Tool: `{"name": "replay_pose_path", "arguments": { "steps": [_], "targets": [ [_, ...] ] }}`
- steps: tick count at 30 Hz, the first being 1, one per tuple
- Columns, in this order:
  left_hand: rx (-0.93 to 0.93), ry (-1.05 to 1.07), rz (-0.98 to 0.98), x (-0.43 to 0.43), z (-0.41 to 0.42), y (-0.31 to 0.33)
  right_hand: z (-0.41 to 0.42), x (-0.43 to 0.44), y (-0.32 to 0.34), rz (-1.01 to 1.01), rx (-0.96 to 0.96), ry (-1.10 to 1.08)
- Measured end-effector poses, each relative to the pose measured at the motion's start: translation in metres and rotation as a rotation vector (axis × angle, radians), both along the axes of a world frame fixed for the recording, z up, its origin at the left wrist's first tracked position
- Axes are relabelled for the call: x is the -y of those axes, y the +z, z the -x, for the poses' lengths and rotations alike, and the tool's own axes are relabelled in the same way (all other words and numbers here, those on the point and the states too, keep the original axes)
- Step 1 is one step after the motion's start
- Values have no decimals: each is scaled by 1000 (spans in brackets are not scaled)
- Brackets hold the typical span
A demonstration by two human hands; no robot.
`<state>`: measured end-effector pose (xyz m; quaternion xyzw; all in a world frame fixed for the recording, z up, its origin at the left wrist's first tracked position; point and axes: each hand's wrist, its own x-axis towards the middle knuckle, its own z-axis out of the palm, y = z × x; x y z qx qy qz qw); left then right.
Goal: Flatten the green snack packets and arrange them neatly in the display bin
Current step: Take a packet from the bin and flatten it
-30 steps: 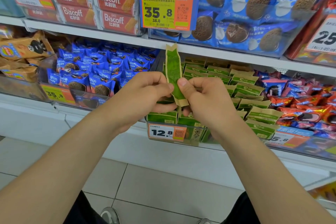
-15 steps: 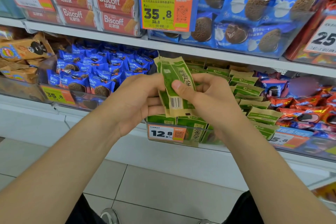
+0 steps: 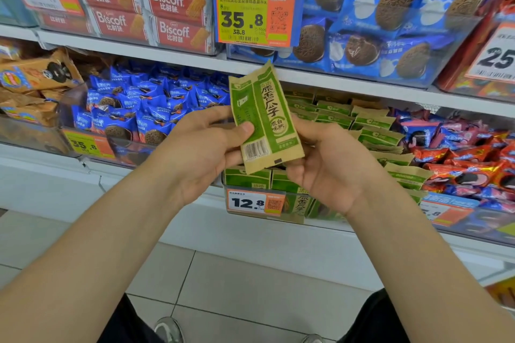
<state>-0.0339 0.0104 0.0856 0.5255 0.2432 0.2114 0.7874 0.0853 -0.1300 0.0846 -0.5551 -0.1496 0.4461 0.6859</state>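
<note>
We hold one green snack packet [image 3: 262, 117] roughly upright at 12 o'clock of the display bin [image 3: 309, 210]: left hand [image 3: 200, 147] pinches its 9 o'clock edge, right hand [image 3: 328, 167] holds its 4 o'clock corner. Hard pressing may split a seam; a slack pinch may drop it.

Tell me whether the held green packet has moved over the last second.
Yes: the green packet has turned from edge-on to face-on, staying above the 12.8 price tag.

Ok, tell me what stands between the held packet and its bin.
Nothing visible does: the green snack packet, held by the left hand and right hand, hangs in open air over the display bin.
</note>
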Motion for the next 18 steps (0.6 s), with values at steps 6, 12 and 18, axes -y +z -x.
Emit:
{"name": "replay_pose_path", "arguments": {
  "steps": [6, 12, 18],
  "targets": [
    [-166, 67, -519, 5, 3, -4, 9, -5, -6, 20, 435, -185],
    [-103, -169, -333, 3, 6, 2, 8, -4, -3, 8, 497, -215],
    [13, -277, -178, -4, 10, 5, 5, -2, -3, 4, 487, -206]
  ]
}}
